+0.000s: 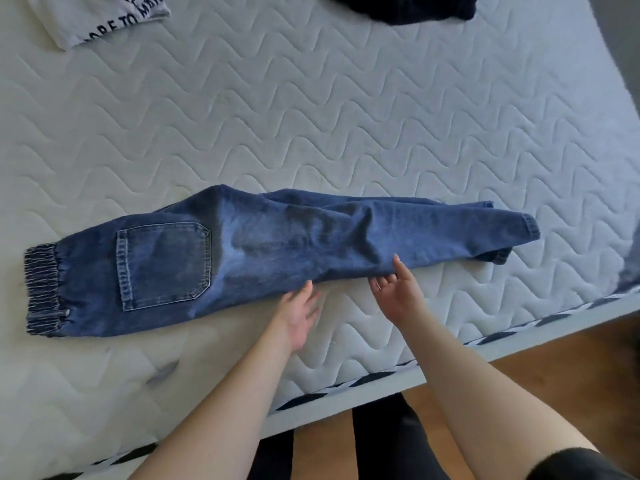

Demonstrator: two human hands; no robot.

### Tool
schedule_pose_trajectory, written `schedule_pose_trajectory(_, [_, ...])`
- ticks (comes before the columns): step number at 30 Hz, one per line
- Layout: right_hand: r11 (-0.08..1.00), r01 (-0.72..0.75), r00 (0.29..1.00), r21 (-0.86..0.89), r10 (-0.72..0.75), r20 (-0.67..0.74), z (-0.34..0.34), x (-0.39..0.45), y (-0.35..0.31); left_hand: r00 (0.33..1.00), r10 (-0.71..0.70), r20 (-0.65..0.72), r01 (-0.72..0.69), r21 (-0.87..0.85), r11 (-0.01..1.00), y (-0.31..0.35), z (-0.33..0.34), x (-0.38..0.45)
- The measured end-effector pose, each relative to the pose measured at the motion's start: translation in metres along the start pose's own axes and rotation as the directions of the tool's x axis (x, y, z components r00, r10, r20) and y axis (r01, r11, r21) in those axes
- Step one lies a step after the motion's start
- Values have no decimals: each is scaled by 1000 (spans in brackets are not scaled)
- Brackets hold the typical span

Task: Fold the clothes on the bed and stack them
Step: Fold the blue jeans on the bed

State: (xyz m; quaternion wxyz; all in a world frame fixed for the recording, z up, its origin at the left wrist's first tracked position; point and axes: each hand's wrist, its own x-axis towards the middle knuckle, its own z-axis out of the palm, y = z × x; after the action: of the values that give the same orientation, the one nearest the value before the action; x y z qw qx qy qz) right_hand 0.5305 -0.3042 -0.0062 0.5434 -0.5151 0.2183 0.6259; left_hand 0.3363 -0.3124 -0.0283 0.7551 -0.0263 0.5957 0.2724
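Jeans (277, 244) laid lengthwise on bed (346, 116), mid-frame; lower edge touched by left hand (298, 313) and right hand (398, 289), fingers relaxed, nothing grasped.

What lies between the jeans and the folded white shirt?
Only bare quilted mattress separates the jeans from the white shirt, seen in the head view.

We have one camera, worn on the head. We look forward and down, close above the bed (381, 116). The near bed edge runs tilted, with the floor (554, 358) below right.
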Motion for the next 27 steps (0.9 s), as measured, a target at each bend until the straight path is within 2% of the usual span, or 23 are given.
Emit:
schedule_pose_trajectory(5, [996,30,999,81,-28,-31,-19,27,-62,1000,-10,13,12,-152,988,-18,47,24])
schedule_pose_trajectory(10, [983,102,993,154,-91,-80,-53,45,-154,1000,18,12,-16,-152,988,-35,117,42])
schedule_pose_trajectory(14, [988,115,991,104,-108,-74,-72,58,-209,998,61,7,-58,-197,979,-43,161,47])
schedule_pose_trajectory(17, [997,67,998,33,-67,17,-83,50,-228,999,43,7,-42,-182,982,-49,173,42])
schedule_pose_trajectory(19, [996,62,997,-64,-59,41,-97,37,-224,998,19,-54,-24,-89,996,-57,170,38])
schedule_pose_trajectory(21, [992,39,999,-118,-39,2,-116,27,-213,989,-4,-149,14,66,998,-69,160,32])
schedule_pose_trajectory(24, [975,-82,975,-206,36,-218,-145,24,-190,963,-41,-266,111,252,961,-84,139,26])
schedule_pose_trajectory(26, [879,-230,929,-418,71,-363,-162,23,-176,946,-120,-301,251,444,860,-86,130,22])
schedule_pose_trajectory(27, [772,-320,907,-549,83,-412,-165,20,-171,936,-181,-303,331,575,748,-84,129,19])
